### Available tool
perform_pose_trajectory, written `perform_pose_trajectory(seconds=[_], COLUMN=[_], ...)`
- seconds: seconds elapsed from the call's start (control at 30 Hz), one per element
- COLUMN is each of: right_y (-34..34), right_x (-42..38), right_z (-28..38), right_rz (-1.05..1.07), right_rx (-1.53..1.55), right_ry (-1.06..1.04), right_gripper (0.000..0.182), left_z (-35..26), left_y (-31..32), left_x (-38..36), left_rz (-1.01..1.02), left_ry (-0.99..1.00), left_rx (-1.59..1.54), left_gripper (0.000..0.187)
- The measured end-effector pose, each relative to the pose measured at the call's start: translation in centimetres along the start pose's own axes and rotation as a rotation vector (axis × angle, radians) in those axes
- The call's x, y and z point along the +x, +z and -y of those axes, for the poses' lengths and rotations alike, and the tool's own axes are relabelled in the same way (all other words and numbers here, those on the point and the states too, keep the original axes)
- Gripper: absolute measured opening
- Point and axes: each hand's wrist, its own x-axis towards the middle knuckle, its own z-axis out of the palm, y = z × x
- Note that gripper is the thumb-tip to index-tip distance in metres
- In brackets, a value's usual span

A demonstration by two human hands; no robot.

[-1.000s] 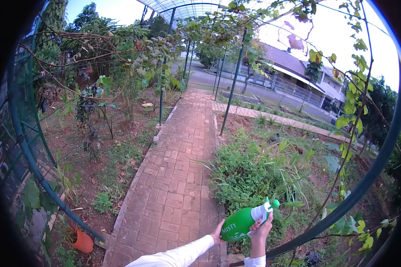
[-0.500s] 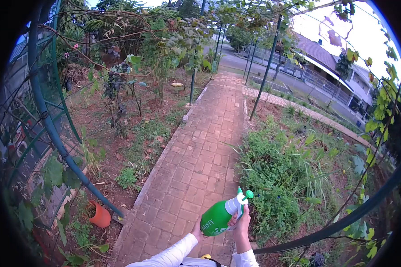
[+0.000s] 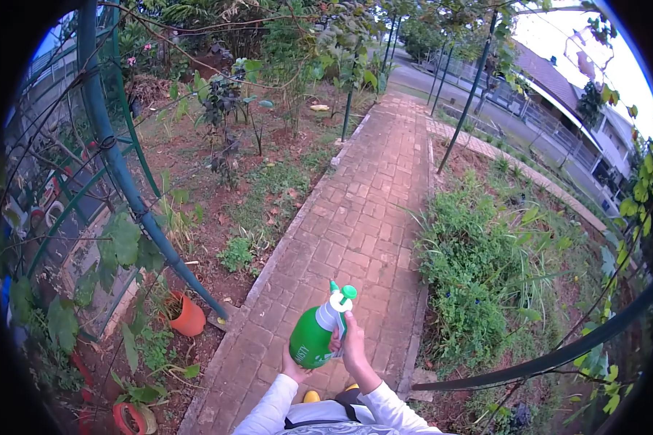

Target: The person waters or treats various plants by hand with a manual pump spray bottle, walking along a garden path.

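A green spray bottle (image 3: 308, 344) with a white collar and a green pump knob is held in front of the body, tilted with its top to the upper right. My left hand (image 3: 295, 368) supports its lower part from below, with its fingers mostly hidden behind the bottle. Around the handle near the neck, the fingers of my right hand (image 3: 352, 344) are wrapped, and the thumb lies close below the pump knob.
A brick path (image 3: 355, 210) runs ahead to a street. Leafy plants (image 3: 457, 254) grow on the right. An orange pot (image 3: 187, 316) stands at the left beside a curved blue-green pole (image 3: 134, 196). Another pole (image 3: 544, 355) arches at the lower right. Yellow shoe tips (image 3: 311, 396) show below.
The bottle and both hands have moved left and slightly up in view. The surroundings have shifted right, and the shoes and a second orange pot now show.
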Motion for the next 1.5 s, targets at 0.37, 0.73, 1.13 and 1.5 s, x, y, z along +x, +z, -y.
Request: perform_pose_trajectory(seconds=[0.37,0.73,1.13,1.5], right_y=[6.8,11.1,12.0,12.7], right_x=[-0.1,-0.5,-3.8,-12.7], right_z=[-3.0,-2.6,-5.2,-9.1], right_rz=[0.333,0.708,1.019,1.378], right_rx=[-0.171,-0.286,-0.463,-0.567], right_ry=[0.165,0.361,0.502,0.537], right_gripper=[0.051,0.047,0.049,0.050], left_z=[-0.7,2.3,8.5,14.5], left_y=[-4.6,-7.6,-5.2,-8.0], left_x=[-5.7,-5.9,-10.5,-16.1], left_rz=[-0.144,-0.210,-0.416,-0.500], left_ry=[0.249,0.557,0.724,0.886], left_rx=[-0.295,-0.684,-1.013,-1.191], left_gripper=[0.072,0.067,0.064,0.069])
